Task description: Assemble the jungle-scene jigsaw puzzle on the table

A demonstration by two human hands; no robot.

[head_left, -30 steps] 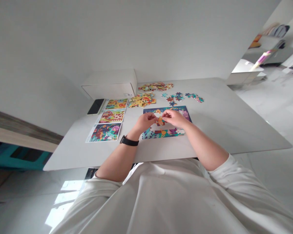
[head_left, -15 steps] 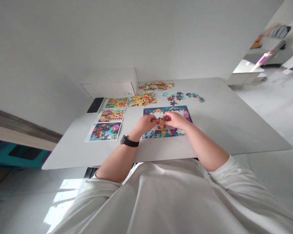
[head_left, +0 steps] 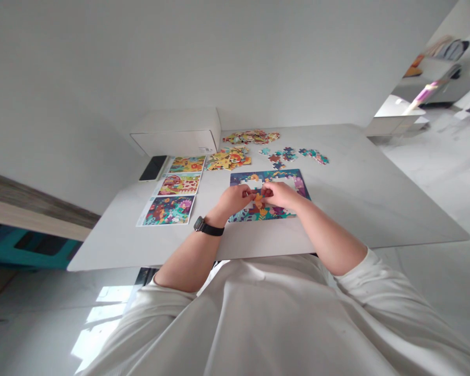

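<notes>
Over a partly filled jigsaw puzzle (head_left: 238, 215) with a dark blue, purple and teal picture, both my hands meet near its middle. An orange-and-brown puzzle piece (head_left: 259, 199) lies between them, against the pieces of the lower row. My left hand (head_left: 233, 200), with a black watch (head_left: 207, 226) on its wrist, pinches the left edge of this piece. From the other side, the closed fingers of my right hand (head_left: 281, 195) grip its right edge. White backing shows in gaps above the piece and behind my right hand.
Loose dark blue and teal pieces (head_left: 288, 153) lie beyond the puzzle, with yellow pieces (head_left: 227, 159) and a red-yellow pile (head_left: 251, 137) further left. Picture sheets (head_left: 169, 211) and a phone (head_left: 153, 168) lie at left. A white box (head_left: 176, 130) stands against the wall.
The orange-and-brown piece has settled down against the lower row, between my fingers. Both hands have barely shifted.
</notes>
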